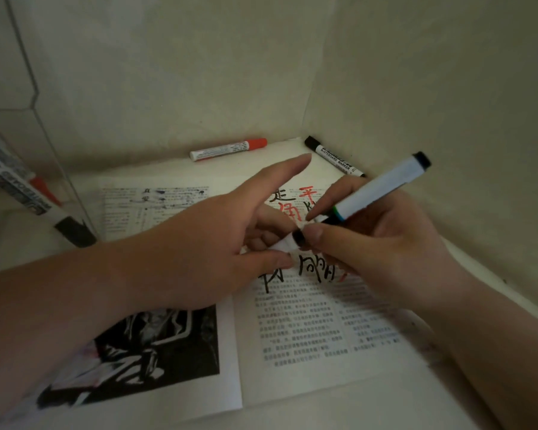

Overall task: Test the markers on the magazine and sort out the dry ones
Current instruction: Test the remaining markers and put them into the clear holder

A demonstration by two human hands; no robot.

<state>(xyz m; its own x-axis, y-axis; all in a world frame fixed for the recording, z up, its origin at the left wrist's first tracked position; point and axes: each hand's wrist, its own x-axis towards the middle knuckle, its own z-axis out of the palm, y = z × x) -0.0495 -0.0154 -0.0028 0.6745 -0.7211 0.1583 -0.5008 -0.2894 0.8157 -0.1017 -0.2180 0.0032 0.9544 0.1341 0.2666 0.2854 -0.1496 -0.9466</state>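
Observation:
An open magazine [308,330] lies flat on the white surface, with red and black marker strokes on its right page. My right hand [382,246] grips a white marker [382,187] with a black end, its barrel pointing up and right. My left hand [218,240] pinches the white cap [284,243] at the marker's tip, with the index finger stretched out straight. The tip itself is hidden between the fingers. A red-capped marker [229,148] lies beyond the magazine. A black-capped whiteboard marker [334,156] lies along the right wall.
A clear plastic container [28,156] stands at the left and holds several markers, one with red and one with a black end. Pale walls close in at the back and right, forming a corner behind the magazine.

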